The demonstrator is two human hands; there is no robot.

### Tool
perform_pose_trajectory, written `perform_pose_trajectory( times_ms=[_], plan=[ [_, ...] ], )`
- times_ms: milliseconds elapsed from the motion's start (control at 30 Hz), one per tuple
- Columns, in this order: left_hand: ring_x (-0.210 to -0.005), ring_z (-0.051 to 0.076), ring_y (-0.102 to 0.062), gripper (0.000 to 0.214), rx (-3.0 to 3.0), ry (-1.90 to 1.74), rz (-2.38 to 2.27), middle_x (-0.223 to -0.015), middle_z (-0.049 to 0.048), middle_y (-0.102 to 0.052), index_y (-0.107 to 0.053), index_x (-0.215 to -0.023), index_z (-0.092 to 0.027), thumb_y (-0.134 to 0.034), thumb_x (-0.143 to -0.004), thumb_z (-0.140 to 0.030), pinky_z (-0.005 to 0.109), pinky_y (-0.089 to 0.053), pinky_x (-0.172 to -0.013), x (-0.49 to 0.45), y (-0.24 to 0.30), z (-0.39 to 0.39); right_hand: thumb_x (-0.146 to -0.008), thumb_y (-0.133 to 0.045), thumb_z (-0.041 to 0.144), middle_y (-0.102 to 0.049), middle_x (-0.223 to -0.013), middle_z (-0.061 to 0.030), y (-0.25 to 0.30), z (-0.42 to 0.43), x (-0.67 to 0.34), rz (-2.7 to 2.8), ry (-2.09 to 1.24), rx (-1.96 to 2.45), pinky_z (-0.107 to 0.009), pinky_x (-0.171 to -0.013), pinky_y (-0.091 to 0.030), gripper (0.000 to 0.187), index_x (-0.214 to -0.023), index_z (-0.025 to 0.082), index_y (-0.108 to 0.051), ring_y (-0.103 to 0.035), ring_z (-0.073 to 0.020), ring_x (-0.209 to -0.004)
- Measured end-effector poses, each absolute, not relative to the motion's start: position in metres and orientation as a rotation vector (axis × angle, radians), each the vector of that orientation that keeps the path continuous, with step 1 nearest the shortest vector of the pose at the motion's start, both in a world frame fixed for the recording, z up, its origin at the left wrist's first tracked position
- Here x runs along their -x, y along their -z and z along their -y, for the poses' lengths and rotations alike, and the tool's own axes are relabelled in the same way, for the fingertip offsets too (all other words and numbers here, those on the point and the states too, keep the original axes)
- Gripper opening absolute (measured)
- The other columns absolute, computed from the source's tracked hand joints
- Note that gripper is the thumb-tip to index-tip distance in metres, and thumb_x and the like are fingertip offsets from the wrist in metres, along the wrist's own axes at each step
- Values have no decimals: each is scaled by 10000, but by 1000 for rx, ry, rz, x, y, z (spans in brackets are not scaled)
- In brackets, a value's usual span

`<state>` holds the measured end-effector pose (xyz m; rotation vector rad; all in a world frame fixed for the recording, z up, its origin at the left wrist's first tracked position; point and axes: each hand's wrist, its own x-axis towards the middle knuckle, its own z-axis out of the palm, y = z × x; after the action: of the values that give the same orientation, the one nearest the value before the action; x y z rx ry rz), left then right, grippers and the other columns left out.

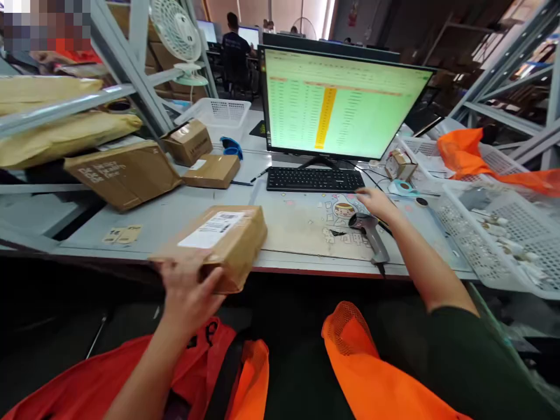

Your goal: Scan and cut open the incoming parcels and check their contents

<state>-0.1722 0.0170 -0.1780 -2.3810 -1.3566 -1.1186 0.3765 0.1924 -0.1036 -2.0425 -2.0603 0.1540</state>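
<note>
glowing monitor, dim background, stretched edges

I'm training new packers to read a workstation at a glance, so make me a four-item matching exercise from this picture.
Things:
1. Larger labelled box
2. Scanner
3. Keyboard
4. Fan

Place, colour or state:
A. Black, just in front of the monitor
B. In the upper left of the picture
C. In the grasp of the left hand
D. Grey, lying on the desk

Pairs: 1-C, 2-D, 3-A, 4-B
</note>
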Motion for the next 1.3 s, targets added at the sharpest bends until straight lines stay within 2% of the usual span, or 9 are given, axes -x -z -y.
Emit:
perform_pose_trajectory(
  times_ms=[167,367,533,633,767,900,1033,1133,1300],
  plan=[
    [-1593,356,-366,540,2382,995,1141,-1423,187,-651,-585,-1393,-258,-797,-897,-247,608,-25,-1344,101,194,-6,-906,-535,176,-690,-1437,-183,114,-283,-370,2166,-158,2140,-362,-1179,-472,532,-1396,79,-720,-634,-298,-1342],
    [-1459,383,-547,726,2299,1247,1326,-1375,204,-692,-490,-1558,-218,-802,-905,-288,572,-401,-1231,121,200,11,-971,-572,279,-563,-1582,-154,143,-300,-367,2317,-115,2101,-421,-1231,-425,553,-1513,203,-653,-546,-322,-1439],
    [-1474,439,-511,587,1689,1912,2378,-1458,129,-657,-726,-1272,-250,-725,-852,-661,605,-269,-1340,160,196,-12,-1012,-542,316,-356,-1721,-174,152,-303,-361,2351,-6,2076,-584,-1292,-272,505,-1479,174,-672,-265,-392,-1607],
    [-1406,481,-568,732,1487,2241,2934,-1263,88,-769,-764,-1062,-280,-739,-630,-871,630,-374,-1295,176,194,-34,-1010,-564,340,-406,-1673,-200,153,-302,-362,2359,12,2076,-566,-1273,-293,511,-1472,154,-677,-319,-399,-1559],
    [-1342,506,-614,694,1158,2310,3374,-972,67,-821,-755,-865,-288,-945,-316,-668,591,-612,-1090,191,188,-55,-1018,-563,402,-549,-1499,-216,157,-297,-363,2374,39,2057,-494,-1220,-361,558,-1502,138,-651,-435,-373,-1445],
    [-1207,500,-703,582,807,2158,3663,-919,88,-825,-763,-870,-257,-961,-375,-488,559,-708,-836,196,177,-59,-1019,-552,431,-554,-1499,-229,160,-293,-362,2395,46,2032,-488,-1206,-362,606,-1520,96,-614,-432,-380,-1430],
    [-1184,493,-723,615,688,2255,3744,-942,113,-830,-790,-941,-241,-973,-421,-513,504,-717,-737,194,175,-52,-1025,-543,423,-579,-1496,-237,160,-295,-363,2410,7,2021,-502,-1212,-350,673,-1592,61,-506,-440,-383,-1435],
    [-1213,502,-712,770,651,2287,3817,-1074,128,-829,-805,-1129,-245,-968,-454,-578,521,-714,-782,193,184,-37,-1031,-546,428,-551,-1535,-244,158,-295,-364,2409,-15,2022,-519,-1233,-328,699,-1625,69,-459,-409,-390,-1478],
    [-1391,483,-602,906,662,2479,3734,-1203,104,-810,-732,-1364,-267,-959,-525,-521,574,-622,-1063,180,206,-4,-1032,-566,460,-339,-1713,-222,157,-295,-364,2394,-50,2058,-573,-1292,-237,614,-1536,111,-595,-239,-428,-1599]
  ],
)
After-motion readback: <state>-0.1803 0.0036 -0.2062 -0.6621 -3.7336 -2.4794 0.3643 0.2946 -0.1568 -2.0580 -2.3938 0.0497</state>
